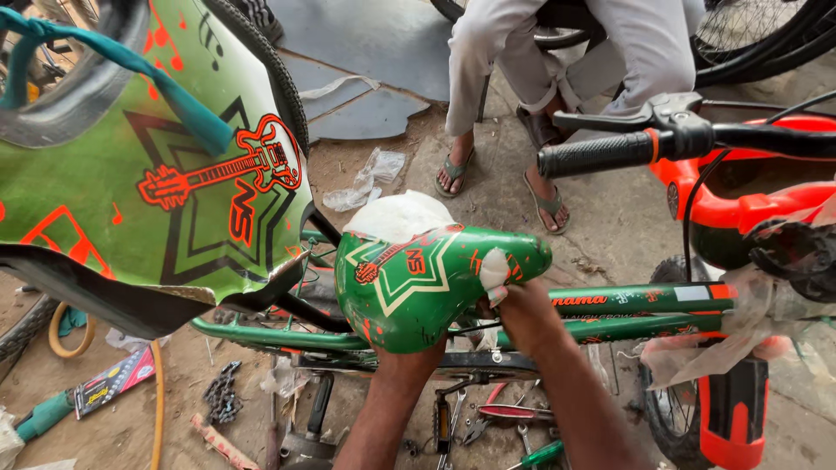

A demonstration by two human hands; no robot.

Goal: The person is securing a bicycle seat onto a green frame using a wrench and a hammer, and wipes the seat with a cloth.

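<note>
Dusty ground strewn with tools [488,426] and a chain [222,393] is lying beneath a green bicycle frame [610,313]. Above the fingers, a green saddle [418,283] is sitting half-wrapped in plastic. The right hand [522,313] is pinching a scrap of wrapping [495,271] at the saddle's nose; the left hand [409,361] is hiding under it, fingers unseen. The saddle looks light, stiff and slick, best gripped underneath.

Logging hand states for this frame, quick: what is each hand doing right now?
Left hand: hidden under the green saddle; grip cannot be told.
Right hand: closed on the saddle's nose, over white wrapping.
</note>
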